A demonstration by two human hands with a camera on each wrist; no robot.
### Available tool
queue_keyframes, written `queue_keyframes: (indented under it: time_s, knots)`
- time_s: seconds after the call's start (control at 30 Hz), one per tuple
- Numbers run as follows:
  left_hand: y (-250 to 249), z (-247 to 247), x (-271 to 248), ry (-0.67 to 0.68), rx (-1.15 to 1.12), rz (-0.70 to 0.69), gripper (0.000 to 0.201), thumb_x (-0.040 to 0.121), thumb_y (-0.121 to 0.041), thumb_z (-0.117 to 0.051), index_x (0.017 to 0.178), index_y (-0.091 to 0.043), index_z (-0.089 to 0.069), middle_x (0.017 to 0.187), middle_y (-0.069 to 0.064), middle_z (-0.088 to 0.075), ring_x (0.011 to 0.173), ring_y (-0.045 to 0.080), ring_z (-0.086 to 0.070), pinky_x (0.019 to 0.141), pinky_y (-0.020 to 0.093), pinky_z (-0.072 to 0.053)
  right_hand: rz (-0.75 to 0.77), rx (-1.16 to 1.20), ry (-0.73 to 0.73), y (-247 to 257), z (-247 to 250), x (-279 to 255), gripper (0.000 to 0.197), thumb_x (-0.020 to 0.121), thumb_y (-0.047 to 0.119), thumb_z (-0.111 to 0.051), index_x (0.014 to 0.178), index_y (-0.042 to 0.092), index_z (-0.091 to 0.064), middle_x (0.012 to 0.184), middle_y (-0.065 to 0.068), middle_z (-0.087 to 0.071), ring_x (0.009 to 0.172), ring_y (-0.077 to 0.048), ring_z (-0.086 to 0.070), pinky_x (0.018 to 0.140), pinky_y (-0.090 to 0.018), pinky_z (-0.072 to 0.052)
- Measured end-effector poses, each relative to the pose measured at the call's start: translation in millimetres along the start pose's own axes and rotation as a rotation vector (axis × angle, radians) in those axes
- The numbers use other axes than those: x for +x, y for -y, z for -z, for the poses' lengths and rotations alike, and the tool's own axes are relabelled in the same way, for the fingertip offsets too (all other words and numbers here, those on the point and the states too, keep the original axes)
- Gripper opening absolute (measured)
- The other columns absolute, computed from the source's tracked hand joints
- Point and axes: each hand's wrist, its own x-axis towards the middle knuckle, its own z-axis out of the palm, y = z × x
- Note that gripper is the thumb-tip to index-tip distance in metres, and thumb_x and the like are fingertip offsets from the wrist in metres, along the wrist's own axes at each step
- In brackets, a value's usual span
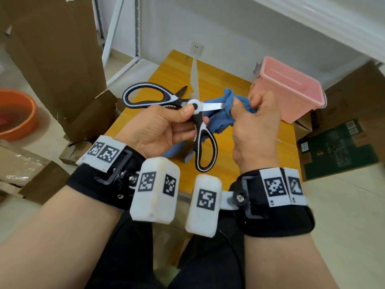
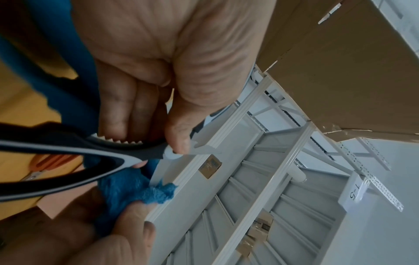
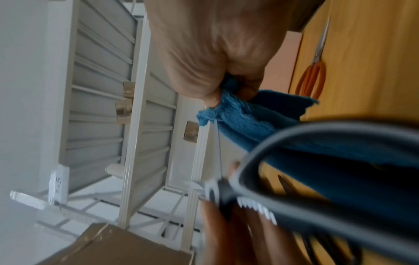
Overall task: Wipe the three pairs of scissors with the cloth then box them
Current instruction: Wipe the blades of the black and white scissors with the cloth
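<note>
My left hand (image 1: 195,114) pinches black-and-white kitchen scissors (image 1: 205,147) at the pivot, above the table. The scissors are spread wide open. One blade (image 1: 212,106) points right into a blue cloth (image 1: 220,119). My right hand (image 1: 243,102) pinches that cloth around the blade, and its tail hangs down to the table. Orange-handled scissors (image 3: 314,77) lie on the yellow table (image 1: 239,163). Dark tips of a third pair (image 1: 183,90) show behind the handle. The pink box (image 1: 291,90) stands open at the far right of the table.
Tall cardboard sheets (image 1: 54,59) lean at the left, beside an orange basin (image 1: 14,115) on the floor. More cardboard boxes (image 1: 341,147) stand right of the table. A white metal rack (image 1: 125,38) stands behind the table, against the wall.
</note>
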Motion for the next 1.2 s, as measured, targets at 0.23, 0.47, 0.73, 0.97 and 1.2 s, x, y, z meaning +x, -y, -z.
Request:
queue_keyframes:
  time_s: [0.23,0.47,0.73,0.97,1.2]
  knots:
    - [0,4,-2,-0.015,-0.016,0.054,0.023,0.075,-0.014,-0.062,0.096,-0.005,-0.066,0.095,0.018,-0.074,0.094,0.026,-0.074,0.084,0.036,-0.059,-0.023,-0.007,-0.053,-4,4,-1,0.042,0.089,0.003,-0.061,0.072,0.028,-0.03,0.075,0.002,-0.031,0.068,-0.015,-0.03,0.061,-0.034,-0.035]
    - [-3,14,-6,-0.091,-0.198,0.051,0.027,0.079,-0.012,-0.061,0.105,-0.004,-0.065,0.093,0.014,-0.074,0.092,0.024,-0.074,0.06,0.029,-0.061,-0.077,-0.021,-0.027,-2,14,5,0.028,0.086,0.016,-0.069,0.084,0.03,-0.046,0.092,-0.015,-0.059,0.071,-0.02,-0.057,0.061,-0.034,-0.05]
    - [-1,8,-4,-0.048,-0.185,0.041,0.026,0.081,-0.014,-0.061,0.104,-0.004,-0.067,0.103,0.017,-0.074,0.096,0.025,-0.074,0.075,0.032,-0.062,-0.208,0.137,0.196,14,-3,-8,0.022,0.093,0.002,-0.064,0.101,0.017,-0.052,0.103,-0.014,-0.068,0.078,-0.027,-0.074,0.063,-0.027,-0.059]
    - [-5,14,-2,-0.091,-0.208,0.011,0.034,0.078,-0.016,-0.062,0.11,-0.004,-0.064,0.112,0.018,-0.072,0.103,0.025,-0.072,0.084,0.033,-0.059,-0.341,0.478,0.292,23,0,-7,0.056,0.092,-0.018,-0.045,0.14,0.011,-0.043,0.111,-0.014,-0.066,0.101,-0.027,-0.073,0.087,-0.034,-0.06]
    - [-3,10,-3,-0.068,-0.138,0.01,0.024,0.077,-0.017,-0.062,0.099,-0.009,-0.069,0.095,0.01,-0.076,0.088,0.019,-0.075,0.079,0.028,-0.059,-0.301,0.342,0.282,23,-4,-9,0.045,0.086,-0.005,-0.071,0.122,0.012,-0.049,0.098,-0.013,-0.073,0.079,-0.025,-0.077,0.07,-0.027,-0.06]
